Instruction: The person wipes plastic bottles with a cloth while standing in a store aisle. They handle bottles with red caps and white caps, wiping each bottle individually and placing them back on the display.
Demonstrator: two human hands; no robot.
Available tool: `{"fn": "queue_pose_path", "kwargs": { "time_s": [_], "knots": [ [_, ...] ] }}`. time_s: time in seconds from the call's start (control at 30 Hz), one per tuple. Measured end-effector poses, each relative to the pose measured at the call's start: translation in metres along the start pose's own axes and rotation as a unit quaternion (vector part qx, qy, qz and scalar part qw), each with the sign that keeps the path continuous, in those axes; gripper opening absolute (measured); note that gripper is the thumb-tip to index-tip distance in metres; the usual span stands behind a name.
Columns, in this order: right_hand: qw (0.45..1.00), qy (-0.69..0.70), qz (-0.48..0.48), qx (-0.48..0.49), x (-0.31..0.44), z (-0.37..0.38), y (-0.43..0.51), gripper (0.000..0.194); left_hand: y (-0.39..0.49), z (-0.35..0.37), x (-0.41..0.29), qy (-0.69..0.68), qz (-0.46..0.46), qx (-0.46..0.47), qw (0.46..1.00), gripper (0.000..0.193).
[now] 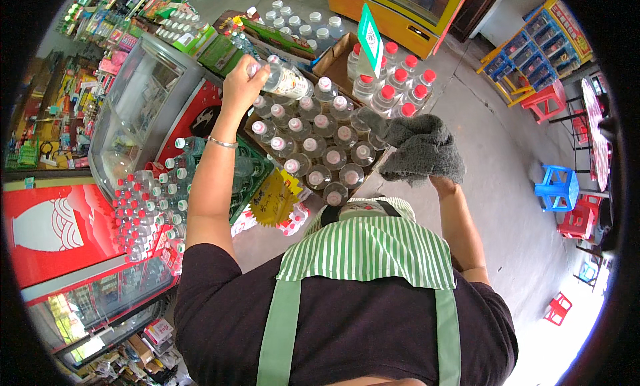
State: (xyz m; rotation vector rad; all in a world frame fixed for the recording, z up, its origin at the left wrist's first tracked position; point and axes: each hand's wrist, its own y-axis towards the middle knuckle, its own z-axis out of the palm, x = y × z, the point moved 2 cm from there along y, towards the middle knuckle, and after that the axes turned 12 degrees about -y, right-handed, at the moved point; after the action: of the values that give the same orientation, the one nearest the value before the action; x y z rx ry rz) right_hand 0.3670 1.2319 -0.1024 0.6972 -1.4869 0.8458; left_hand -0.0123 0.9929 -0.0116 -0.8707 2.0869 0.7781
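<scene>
My left hand (240,83) grips a clear plastic bottle (291,84) at its cap end; the bottle lies tilted, its label facing up. Below it stand several clear bottles (322,123) with pale pink caps, packed upright in a cardboard carton. A dark grey cloth (422,148) is bunched over my right hand (444,184), hiding most of the fingers. One end of that cloth hangs at the carton's right side, by the bottles there. Just beyond are larger clear bottles with red caps (387,92), and a green stand-up sign (370,38) with a printed code rises among them.
White-capped bottles (305,30) fill a box farther back. At left are a glass-topped display case (142,96), green-tinted bottles (190,146) and small red-capped bottles (135,211). A yellow cabinet (390,16) stands behind. Plastic stools (556,187) and a rack (542,46) are at right.
</scene>
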Motion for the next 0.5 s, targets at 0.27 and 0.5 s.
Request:
{"fn": "queue_pose_path", "kwargs": {
  "time_s": [0.27, 0.5],
  "knots": [
    [0.999, 0.025, 0.011, -0.019, -0.010, 0.007, -0.003, 0.052, 0.032, 0.032, 0.044, 0.173, -0.009, 0.147, 0.974, 0.040],
    [0.998, 0.051, 0.016, -0.038, -0.015, 0.011, -0.002, 0.051, 0.026, 0.065, 0.083, 0.191, -0.078, 0.201, 0.958, 0.044]
  ]
}}
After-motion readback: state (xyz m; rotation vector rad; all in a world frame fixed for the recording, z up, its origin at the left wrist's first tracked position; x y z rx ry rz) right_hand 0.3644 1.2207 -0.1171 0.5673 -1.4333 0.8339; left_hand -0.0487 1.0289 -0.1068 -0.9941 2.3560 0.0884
